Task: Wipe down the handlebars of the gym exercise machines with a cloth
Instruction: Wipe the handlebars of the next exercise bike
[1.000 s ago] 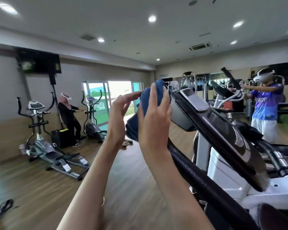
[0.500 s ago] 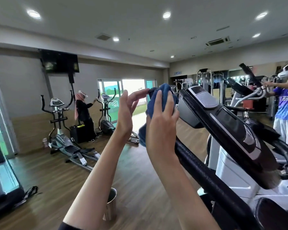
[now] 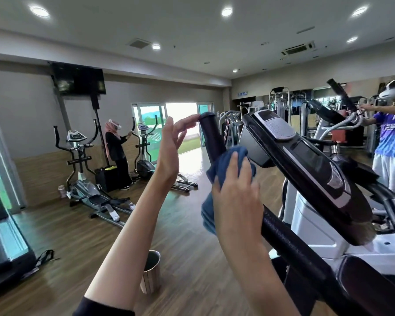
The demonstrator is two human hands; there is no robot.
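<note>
A black handlebar (image 3: 211, 135) of the exercise machine rises in front of me, its capped top end bare. My right hand (image 3: 236, 197) grips a blue cloth (image 3: 224, 164) wrapped around the bar a little below that end. My left hand (image 3: 171, 145) is held up beside the bar with straight fingers, the fingertips touching the top cap. The machine's black console (image 3: 306, 160) slants just right of the bar. The lower part of the bar (image 3: 294, 247) runs down to the right under my right wrist.
A metal bin (image 3: 151, 272) stands on the wooden floor below my arms. Two elliptical machines (image 3: 82, 169) stand by the far wall, a person wiping one. Another person (image 3: 390, 142) works at a machine on the right. A treadmill (image 3: 2, 236) edges in at left.
My right hand has slid the blue cloth down the handlebar, uncovering its top end. My left hand stayed near the top. The view has shifted slightly.
</note>
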